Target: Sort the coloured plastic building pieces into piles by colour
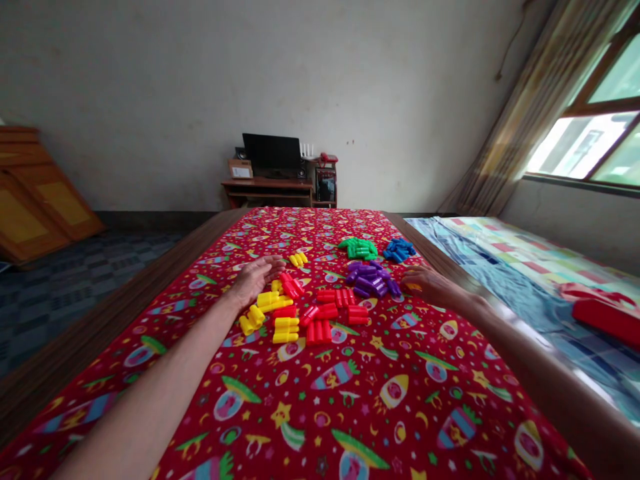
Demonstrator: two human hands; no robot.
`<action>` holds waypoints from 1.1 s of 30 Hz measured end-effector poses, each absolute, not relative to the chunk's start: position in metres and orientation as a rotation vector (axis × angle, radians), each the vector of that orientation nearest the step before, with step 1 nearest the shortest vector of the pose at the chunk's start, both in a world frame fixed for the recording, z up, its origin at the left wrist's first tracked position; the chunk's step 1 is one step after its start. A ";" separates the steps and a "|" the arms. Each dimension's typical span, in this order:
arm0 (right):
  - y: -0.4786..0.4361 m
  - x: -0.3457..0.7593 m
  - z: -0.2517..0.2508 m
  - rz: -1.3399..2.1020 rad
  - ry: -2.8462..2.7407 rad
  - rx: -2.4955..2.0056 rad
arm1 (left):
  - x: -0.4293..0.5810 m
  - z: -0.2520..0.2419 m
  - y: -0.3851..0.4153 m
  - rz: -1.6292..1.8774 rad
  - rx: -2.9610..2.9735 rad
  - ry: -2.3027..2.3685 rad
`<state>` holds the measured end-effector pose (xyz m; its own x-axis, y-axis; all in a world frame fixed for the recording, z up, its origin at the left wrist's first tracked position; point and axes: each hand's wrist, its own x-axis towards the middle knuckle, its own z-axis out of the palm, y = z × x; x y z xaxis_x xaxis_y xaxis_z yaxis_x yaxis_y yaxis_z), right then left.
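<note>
Plastic pegs lie in colour groups on a red patterned cloth (350, 400): yellow pegs (273, 313), red pegs (325, 313), purple pegs (370, 279), green pegs (360, 248) and blue pegs (399, 250). My left hand (255, 277) rests flat on the cloth with fingers stretched, just left of the yellow and red pegs, holding nothing. My right hand (425, 283) lies to the right of the purple pegs, fingers curled around a small yellow piece that I can barely make out.
The cloth covers a wooden table (100, 320). A bed with a coloured sheet (525, 267) stands close on the right, with a red object (605, 320) on it. A desk with a monitor (273, 157) stands at the far wall. A window (590, 140) is at right.
</note>
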<state>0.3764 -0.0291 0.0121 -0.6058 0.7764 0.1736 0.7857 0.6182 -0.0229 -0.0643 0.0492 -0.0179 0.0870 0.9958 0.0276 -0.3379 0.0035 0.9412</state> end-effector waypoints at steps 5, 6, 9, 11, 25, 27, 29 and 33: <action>-0.029 0.340 0.036 -0.060 -2.476 -1.328 | -0.063 -0.016 0.048 1.288 0.977 0.877; -0.025 0.325 0.043 -0.068 -2.441 -1.363 | -0.063 -0.016 0.047 1.290 0.975 0.877; 0.000 0.264 0.057 -0.108 -2.472 -1.380 | -0.063 -0.015 0.047 1.298 0.977 0.886; 0.024 0.220 0.060 -0.105 -2.586 -1.325 | -0.063 -0.016 0.046 1.306 0.981 0.901; 0.079 0.135 0.024 -0.132 -2.823 -1.122 | -0.069 -0.015 0.049 1.469 0.854 0.872; 0.068 0.162 0.039 -0.147 -2.727 -1.200 | -0.069 -0.015 0.049 1.462 0.858 0.867; 0.055 0.202 0.055 -0.176 -2.579 -1.294 | -0.069 -0.015 0.049 1.467 0.851 0.865; 0.029 0.307 0.072 -0.250 -2.320 -1.559 | -0.068 -0.015 0.050 1.468 0.843 0.869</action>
